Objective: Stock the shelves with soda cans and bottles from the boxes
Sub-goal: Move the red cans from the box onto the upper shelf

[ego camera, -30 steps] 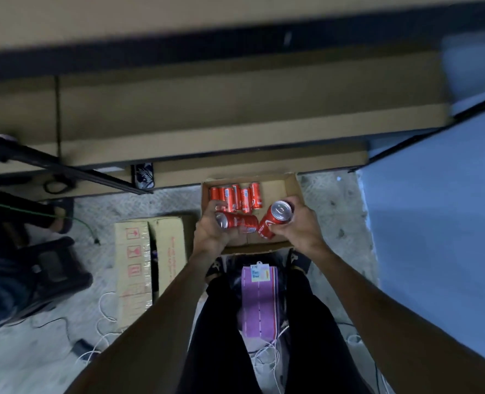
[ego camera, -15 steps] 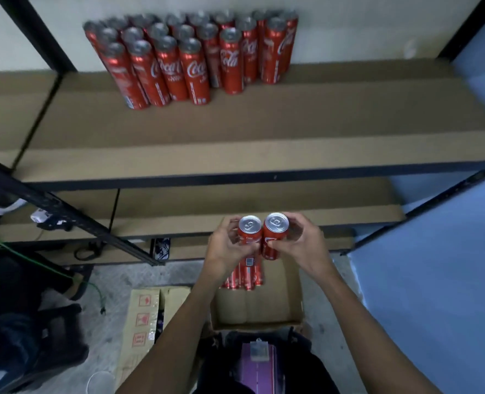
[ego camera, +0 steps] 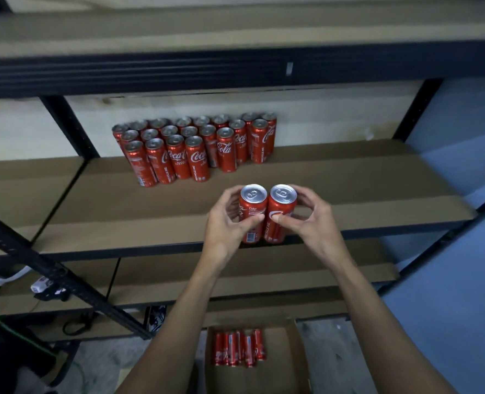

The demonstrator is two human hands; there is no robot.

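Observation:
My left hand (ego camera: 226, 223) grips a slim red soda can (ego camera: 252, 207), held upright. Right beside it, touching, stands a second red can (ego camera: 280, 209) gripped by my right hand (ego camera: 309, 220). Both cans hover at the front edge of the brown middle shelf (ego camera: 349, 189). Further back on that shelf stands a tight block of several red cans (ego camera: 195, 149), up and left of my hands. Down on the floor, an open cardboard box (ego camera: 278, 373) holds several more red cans (ego camera: 239, 348) lying flat.
A black shelf beam (ego camera: 235, 69) runs overhead, with black uprights at left (ego camera: 67, 123) and right (ego camera: 414, 109). A black diagonal brace (ego camera: 50, 268) crosses the lower left. A blue wall (ego camera: 463, 280) stands at right. Cables and dark gear lie at lower left.
Both hands lifted a can each out of the floor box, brought them upright side by side, and raised them to the middle shelf's front edge. My view tilted up to the shelves.

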